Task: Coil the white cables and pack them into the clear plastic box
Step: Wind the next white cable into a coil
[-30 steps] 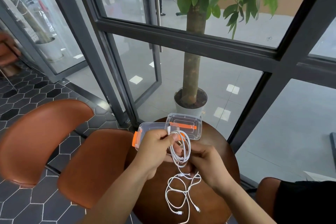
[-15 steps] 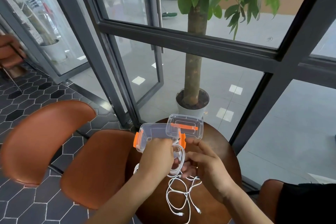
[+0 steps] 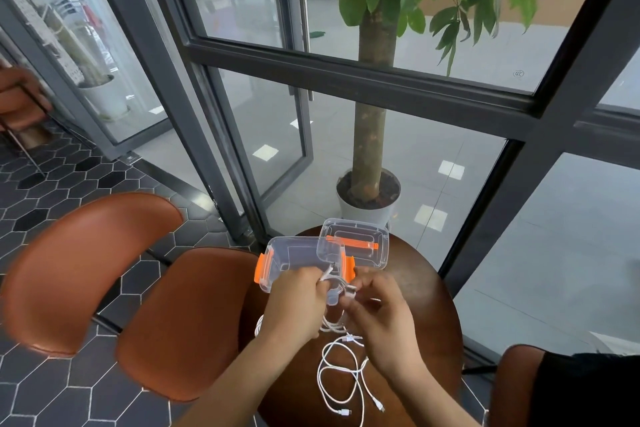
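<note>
A clear plastic box [image 3: 294, 258] with orange clips sits open at the far left of a small round dark table [image 3: 422, 291]. Its clear lid [image 3: 356, 244] with an orange handle leans on the box's right end. My left hand [image 3: 298, 302] and my right hand [image 3: 377, 315] are both closed on a coiled white cable [image 3: 337, 282], held at the box's near rim. A plug end pokes out between my fingers. More loose white cable [image 3: 341, 374] lies in loops on the table below my hands, with plug ends near the front edge.
Two brown leather chairs [image 3: 79, 263] stand left of the table. A potted tree in a white pot [image 3: 367, 208] stands behind glass beyond the table. Dark window frames [image 3: 346, 80] close the far side. Another brown seat [image 3: 512, 385] sits at lower right.
Both hands have carried the coiled cable from above the table's middle forward and down to the box's near rim. The coil is now bunched tighter between the hands.
</note>
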